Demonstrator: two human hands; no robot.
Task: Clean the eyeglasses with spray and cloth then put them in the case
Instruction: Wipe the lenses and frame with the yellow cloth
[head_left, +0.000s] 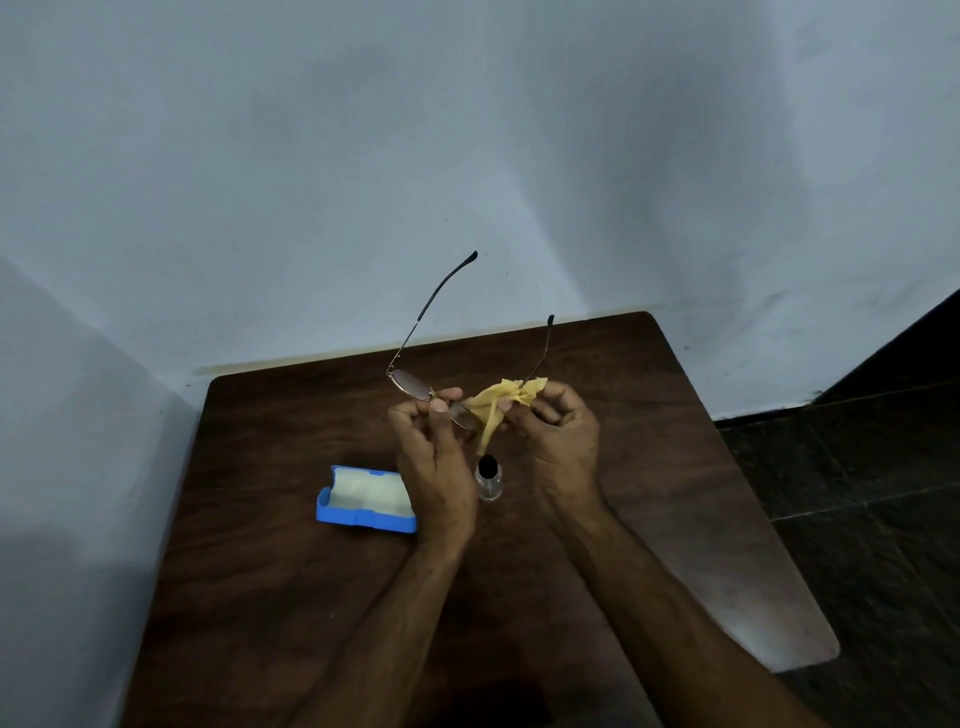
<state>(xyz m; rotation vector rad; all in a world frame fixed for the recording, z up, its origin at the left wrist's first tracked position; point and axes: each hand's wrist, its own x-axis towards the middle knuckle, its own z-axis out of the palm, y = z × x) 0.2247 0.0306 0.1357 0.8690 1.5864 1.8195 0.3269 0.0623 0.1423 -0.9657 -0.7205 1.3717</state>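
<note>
Thin gold-framed eyeglasses (410, 383) with dark temple tips are held above the table, temples unfolded and pointing away from me. My left hand (434, 457) pinches the frame near the bridge. My right hand (553, 431) presses a yellow cloth (501, 400) around the right lens, which the cloth hides. A small clear spray bottle (490, 480) with a black cap stands upright on the table below my hands. A blue case (363, 501) lies open with a pale lining to the left of my left wrist.
The dark wooden table (291, 597) stands against a pale blue wall (467, 156) in a corner. Its right edge (769, 519) drops to a dark tiled floor (872, 493).
</note>
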